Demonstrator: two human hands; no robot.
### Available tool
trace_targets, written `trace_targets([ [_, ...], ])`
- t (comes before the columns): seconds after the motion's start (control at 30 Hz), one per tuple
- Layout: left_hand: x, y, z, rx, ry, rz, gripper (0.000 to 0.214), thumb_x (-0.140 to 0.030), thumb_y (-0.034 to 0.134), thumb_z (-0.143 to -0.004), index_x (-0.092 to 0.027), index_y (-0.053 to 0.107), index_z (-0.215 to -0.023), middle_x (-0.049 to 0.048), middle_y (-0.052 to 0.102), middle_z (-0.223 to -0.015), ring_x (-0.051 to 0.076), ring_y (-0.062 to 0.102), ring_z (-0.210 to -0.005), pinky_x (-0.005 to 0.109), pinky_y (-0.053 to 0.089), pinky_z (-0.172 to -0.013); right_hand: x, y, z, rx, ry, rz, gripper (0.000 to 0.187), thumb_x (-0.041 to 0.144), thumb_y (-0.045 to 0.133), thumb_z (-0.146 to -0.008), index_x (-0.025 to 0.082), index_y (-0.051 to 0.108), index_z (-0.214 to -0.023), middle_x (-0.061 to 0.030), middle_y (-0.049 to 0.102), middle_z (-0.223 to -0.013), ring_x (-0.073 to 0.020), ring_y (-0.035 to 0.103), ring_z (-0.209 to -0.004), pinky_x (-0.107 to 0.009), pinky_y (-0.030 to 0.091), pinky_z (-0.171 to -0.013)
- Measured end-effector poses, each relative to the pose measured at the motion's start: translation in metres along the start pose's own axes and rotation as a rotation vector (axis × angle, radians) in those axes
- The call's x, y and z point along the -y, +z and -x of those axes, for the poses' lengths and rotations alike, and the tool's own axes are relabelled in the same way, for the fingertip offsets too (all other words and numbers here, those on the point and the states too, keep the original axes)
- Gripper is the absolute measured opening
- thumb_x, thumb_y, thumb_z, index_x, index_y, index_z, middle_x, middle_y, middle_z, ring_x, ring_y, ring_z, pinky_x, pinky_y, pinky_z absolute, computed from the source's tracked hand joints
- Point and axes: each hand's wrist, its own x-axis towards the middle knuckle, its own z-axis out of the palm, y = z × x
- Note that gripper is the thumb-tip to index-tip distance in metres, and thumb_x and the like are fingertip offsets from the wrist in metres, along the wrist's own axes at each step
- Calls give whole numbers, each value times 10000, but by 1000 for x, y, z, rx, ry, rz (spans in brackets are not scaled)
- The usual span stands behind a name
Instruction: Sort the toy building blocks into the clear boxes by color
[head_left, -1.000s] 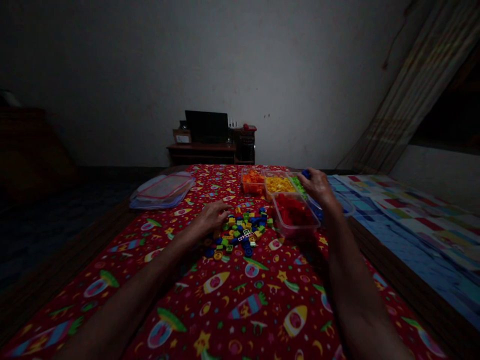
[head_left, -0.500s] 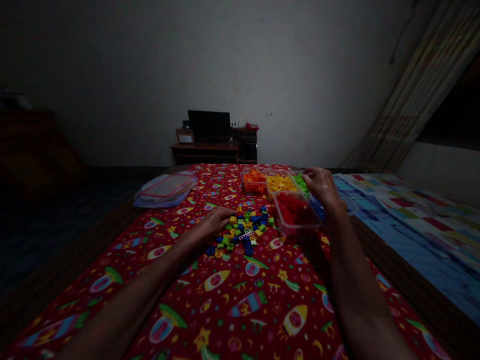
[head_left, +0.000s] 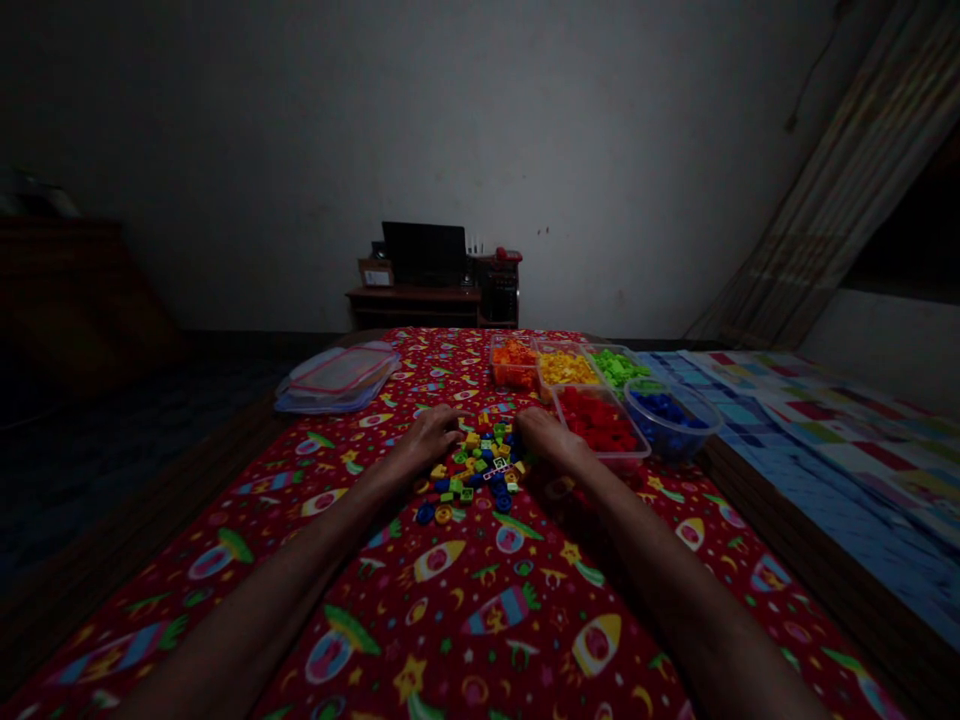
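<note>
A loose pile of small building bricks (head_left: 469, 465) in blue, yellow and green lies on the red patterned cloth (head_left: 450, 640). My left hand (head_left: 433, 437) rests at the pile's left edge, fingers bent toward the bricks; whether it holds one is not visible. On the pile's right side, my right hand (head_left: 545, 435) reaches down with its fingertips hidden behind the hand. Just right of it stands a clear box of red bricks (head_left: 600, 420). Behind that are boxes of orange bricks (head_left: 514, 355), yellow bricks (head_left: 568, 368) and green bricks (head_left: 619, 368). A round tub holds blue bricks (head_left: 666, 412).
Stacked container lids (head_left: 337, 375) lie at the table's far left. Beyond the table, a low desk (head_left: 412, 296) carries a dark monitor (head_left: 424, 252). To the right is a bed with a checked cover (head_left: 832, 410).
My right hand has moved from above the green and blue containers down and left to the pile's right side. My left hand stays at the pile. The view has shifted slightly.
</note>
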Motion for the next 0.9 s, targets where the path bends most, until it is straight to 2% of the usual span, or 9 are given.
trace_targets([
  [0.17,-15,1,-1,-97,176,90,284,-183,551,-769,-191,679,-1024,57,649,-954,173,602,-867,281,478,-796,1,-13,-2,-18,91,-21,240,99,454,-845,80,603,-1032,-157,614,-1022,-204,557,-974,-267,396,-819],
  [0.33,-35,10,2,12,364,91,257,-123,497,-806,-192,702,-946,79,657,-1008,167,610,-904,272,479,-802,2,-34,6,-125,37,-66,202,161,494,-848,81,604,-997,-134,620,-1001,-188,538,-947,-264,388,-815],
  [0.43,-32,19,4,38,391,27,221,-144,504,-819,-183,713,-877,96,674,-985,181,608,-911,292,472,-822,6,-44,8,-56,28,-69,180,212,504,-852,99,633,-909,-117,637,-898,-176,559,-841,-254,395,-749],
  [0.53,-25,25,4,-5,357,-2,233,-165,492,-826,-170,713,-896,107,690,-936,187,609,-886,305,474,-818,16,-45,7,44,-4,-58,143,202,550,-819,104,647,-857,-118,642,-847,-182,574,-803,-251,396,-709],
  [0.7,-21,23,6,-52,275,-15,224,-163,499,-806,-165,716,-859,90,698,-838,183,615,-811,303,475,-794,33,-36,6,42,-74,-71,215,117,552,-805,116,619,-1010,-130,644,-983,-187,581,-915,-242,398,-747],
  [0.8,-26,16,8,-37,153,27,221,-163,503,-791,-158,712,-863,81,703,-861,178,624,-802,283,480,-776,32,-37,3,93,-77,-102,276,165,578,-789,124,614,-1060,-132,650,-1019,-203,595,-914,-242,399,-703],
  [0.9,-31,8,11,-19,25,75,231,-179,501,-778,-159,710,-874,67,709,-879,178,632,-809,266,478,-760,26,-41,1,92,-58,-152,256,175,576,-767,138,651,-1010,-118,673,-974,-206,609,-873,-234,385,-645],
])
